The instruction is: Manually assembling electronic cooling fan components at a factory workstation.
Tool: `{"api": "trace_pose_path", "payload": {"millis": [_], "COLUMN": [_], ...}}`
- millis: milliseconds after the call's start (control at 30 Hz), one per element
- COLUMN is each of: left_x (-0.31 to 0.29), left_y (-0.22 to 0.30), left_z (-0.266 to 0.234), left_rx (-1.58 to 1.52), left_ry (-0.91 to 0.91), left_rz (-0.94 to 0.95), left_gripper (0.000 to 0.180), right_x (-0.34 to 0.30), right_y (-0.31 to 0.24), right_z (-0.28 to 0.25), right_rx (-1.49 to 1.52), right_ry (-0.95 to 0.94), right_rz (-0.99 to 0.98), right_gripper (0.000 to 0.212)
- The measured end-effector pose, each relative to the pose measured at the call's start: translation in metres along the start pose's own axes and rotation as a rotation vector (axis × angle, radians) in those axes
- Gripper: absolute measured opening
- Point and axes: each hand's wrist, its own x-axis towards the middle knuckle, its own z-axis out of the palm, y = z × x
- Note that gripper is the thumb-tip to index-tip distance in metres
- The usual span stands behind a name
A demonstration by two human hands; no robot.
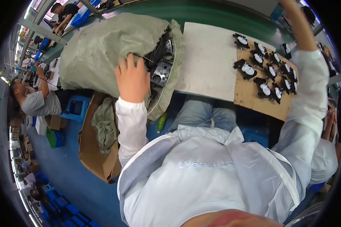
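Fingers parted and slightly curled, the left hand (133, 81) lies palm down over the open mouth of the sack, pinching nothing that shows; whether it presses on the fabric is unclear. At far right the right forearm (301, 28) is raised and cut off by the upper edge, so I cannot tell how its hand is set.

Nearest are the person's white jacket (261, 166) and blue jeans (199, 115), the legs passing under the worktop. Near left, a cardboard box (96, 162) stands open on the floor with crumpled green cloth (105, 126) inside. Right of it is a green bottle (161, 123), and beyond the box a blue stool (81, 99).

Farther on, the large green sack (110, 49) spreads over the left of the worktop, its mouth facing right. Silver and black metal parts (161, 73) show there; the hand and a fold of fabric hide some of them. Right of the sack lies a white board (208, 60), then a tan board (250, 94) bearing rows of black-and-white assemblies (247, 69); the right sleeve (308, 83) blocks its right edge.

At far left sit a co-worker in grey (43, 104) and, farther, a person in black (68, 12) beside a blue bin (83, 17).
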Motion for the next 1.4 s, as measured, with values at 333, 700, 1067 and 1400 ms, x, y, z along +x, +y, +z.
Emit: {"api": "trace_pose_path", "payload": {"millis": [333,700,1067,1400], "left_x": [0.017,0.018,-0.01,0.092], "left_y": [-0.054,-0.091,0.06,0.195], "left_z": [-0.003,0.014,-0.013,0.008], "left_rx": [0.256,0.227,-0.411,-1.335], "left_ry": [-0.277,-0.168,0.055,-0.159], "left_rz": [-0.104,-0.097,0.048,0.226], "left_gripper": [0.093,0.076,0.057,0.03], "right_x": [-0.216,-0.231,-0.238,-0.302], "right_y": [0.003,0.004,-0.004,0.017], "right_z": [0.297,0.291,0.225,0.142], "right_rx": [0.245,0.237,0.474,1.309], "right_ry": [-0.461,-0.375,-0.153,0.36], "right_rz": [0.027,0.234,0.54,0.881], "right_gripper": [0.092,0.07,0.027,0.027]}}
